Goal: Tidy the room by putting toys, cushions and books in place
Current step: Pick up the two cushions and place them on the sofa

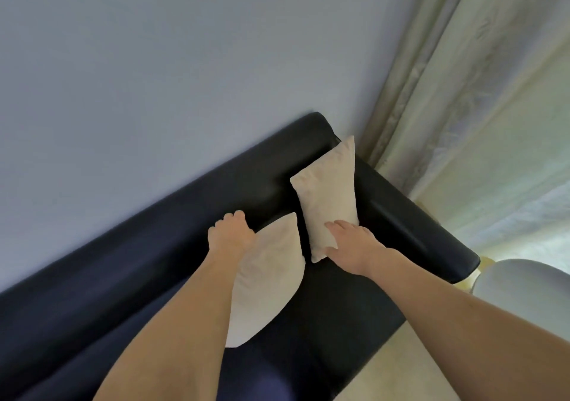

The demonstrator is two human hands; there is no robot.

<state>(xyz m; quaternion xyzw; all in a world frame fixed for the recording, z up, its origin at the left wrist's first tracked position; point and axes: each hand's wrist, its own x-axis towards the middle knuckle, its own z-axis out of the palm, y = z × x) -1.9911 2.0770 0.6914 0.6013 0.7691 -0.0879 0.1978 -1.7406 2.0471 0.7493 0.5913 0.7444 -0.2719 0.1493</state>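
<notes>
Two cream cushions stand on a dark sofa (pixel 160 265) against its backrest. The far cushion (pixel 328 197) leans in the corner by the armrest. My right hand (pixel 348 240) holds its lower edge, thumb under one side and fingers along the other. The near cushion (pixel 268 280) stands tilted to its left. My left hand (pixel 229 234) grips its upper left edge, fingers curled over the top. Both forearms reach in from the bottom of the view.
The sofa's armrest (pixel 416 225) runs along the right, with pale curtains (pixel 462 92) behind it. A round pale object (pixel 524 280) stands past the armrest's end. A plain wall (pixel 154 76) rises behind the backrest. Light floor (pixel 410 366) shows at the lower right.
</notes>
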